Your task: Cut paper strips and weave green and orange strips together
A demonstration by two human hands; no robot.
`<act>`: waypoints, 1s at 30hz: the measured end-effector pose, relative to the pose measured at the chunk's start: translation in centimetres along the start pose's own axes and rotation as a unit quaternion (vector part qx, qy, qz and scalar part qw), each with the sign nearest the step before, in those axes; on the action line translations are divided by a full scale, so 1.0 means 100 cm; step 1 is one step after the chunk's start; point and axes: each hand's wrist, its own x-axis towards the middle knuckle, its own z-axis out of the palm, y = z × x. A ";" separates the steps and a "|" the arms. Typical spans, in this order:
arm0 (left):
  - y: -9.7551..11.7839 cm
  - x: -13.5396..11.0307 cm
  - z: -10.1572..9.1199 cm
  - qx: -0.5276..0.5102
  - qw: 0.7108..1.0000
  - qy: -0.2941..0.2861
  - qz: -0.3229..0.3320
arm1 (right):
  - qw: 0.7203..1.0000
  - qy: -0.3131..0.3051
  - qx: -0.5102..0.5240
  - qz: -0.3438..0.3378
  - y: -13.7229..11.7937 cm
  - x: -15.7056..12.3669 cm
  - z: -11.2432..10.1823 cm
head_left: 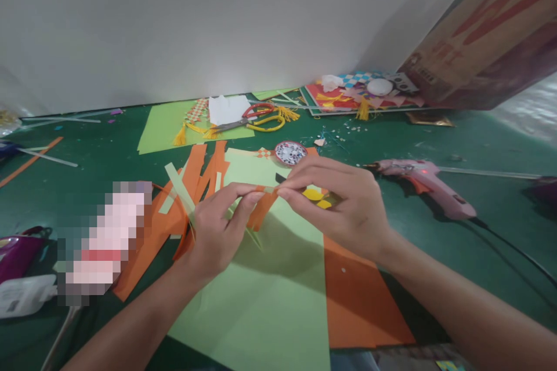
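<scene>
Between my two hands is a small piece of orange paper strip (263, 212), with a pale green bit at its top edge. My left hand (221, 223) pinches its left end between thumb and forefinger. The fingertips of my right hand (342, 200) are closed on the right end. Beneath them lies a light green paper sheet (261, 295), partly over an orange sheet (365, 295). Cut orange strips (161, 237) and a pale green strip (180, 185) lie beside my left hand. Behind my right hand, small yellow pieces (313, 194) are partly hidden.
A pink glue gun (426, 177) with a red light and a cord lies at right. Scissors (248, 120) with red and yellow handles rest at the back near a round dish of beads (290, 152). A blurred-out pink object (104, 237) is at left. A decorated board (365, 95) lies behind.
</scene>
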 end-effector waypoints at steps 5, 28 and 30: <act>0.000 -0.001 -0.001 0.000 1.000 -0.012 -0.007 | 1.000 0.000 -0.002 -0.003 0.001 0.000 0.000; 0.004 0.001 -0.001 -0.043 0.998 -0.019 -0.041 | 1.000 -0.009 0.000 -0.013 0.002 -0.002 0.004; 0.005 0.002 -0.001 -0.043 0.998 -0.017 -0.045 | 1.000 -0.005 -0.003 -0.018 0.002 -0.004 0.004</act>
